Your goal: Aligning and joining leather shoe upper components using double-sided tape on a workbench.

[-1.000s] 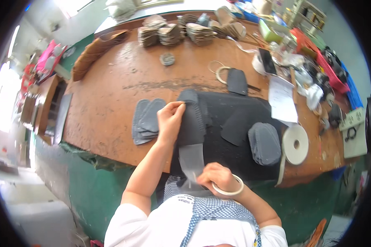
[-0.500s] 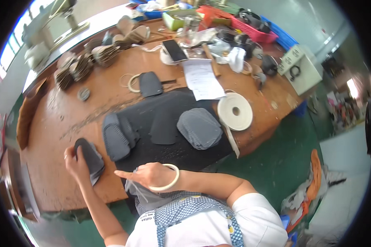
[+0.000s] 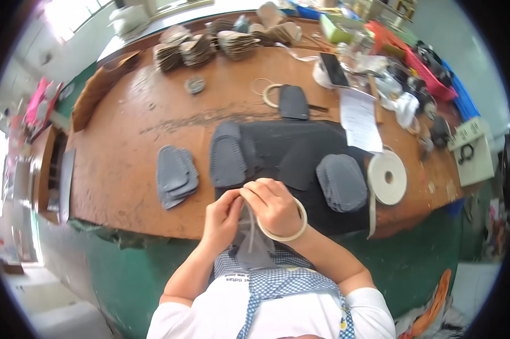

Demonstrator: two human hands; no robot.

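My left hand [image 3: 222,219] and my right hand [image 3: 275,208] meet at the front edge of the table, fingertips pinched together. What lies between the fingers is too small to make out. A sheer grey sheet with pale strips [image 3: 250,240] hangs just below them, over my lap. Left of my hands is a small fanned stack of dark grey shaped pieces [image 3: 173,175]. A second overlapping stack of grey pieces with notched edges [image 3: 227,158] lies just beyond my fingers, on black sheet material [image 3: 272,135]. A pale bangle circles my right wrist.
On the right sit a pile of rounded grey pieces [image 3: 342,183] and a roll of white tape [image 3: 387,177]. Farther back are a paper sheet [image 3: 359,121], a phone [image 3: 334,69], a tape ring under a dark piece [image 3: 293,101], and bundled brown pieces [image 3: 197,51].
My left hand has left the dark grey stack at the left and come over to my right hand. Their fingertips now pinch together. The view has turned to the left.
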